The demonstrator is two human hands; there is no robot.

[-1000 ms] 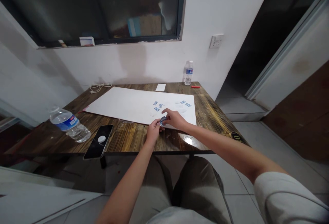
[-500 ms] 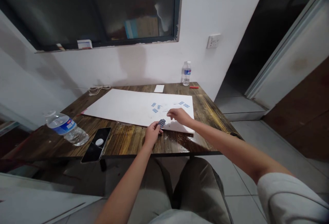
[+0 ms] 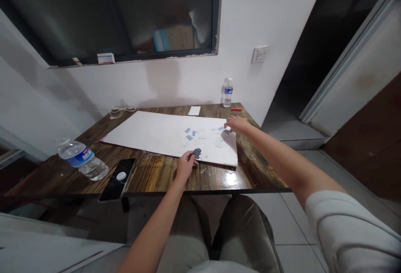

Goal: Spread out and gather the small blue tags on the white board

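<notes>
My left hand [image 3: 186, 165] is at the near edge of a white board [image 3: 150, 133], pinching a small stack of blue-printed cards [image 3: 196, 152] between fingers and thumb. My right hand [image 3: 236, 124] is stretched to the far right of the board, its fingertips at a blue-printed card [image 3: 227, 131]. Another such card [image 3: 221, 128] lies just left of those fingers. A loose group of similar cards [image 3: 189, 137] lies mid-board. Faint pale scraps are scattered around them, too small to identify.
The board lies on a dark wooden table [image 3: 150, 170]. On the left are a lying water bottle [image 3: 83, 160] and a black smartphone [image 3: 117, 179]. At the back are a standing water bottle [image 3: 228, 92], a red pen [image 3: 237, 109], a white paper slip [image 3: 194, 110] and a white cable [image 3: 120, 112].
My right hand has moved from beside the stack to the far right of the board. My left hand still holds the stack in nearly the same place. The view has tilted slightly.
</notes>
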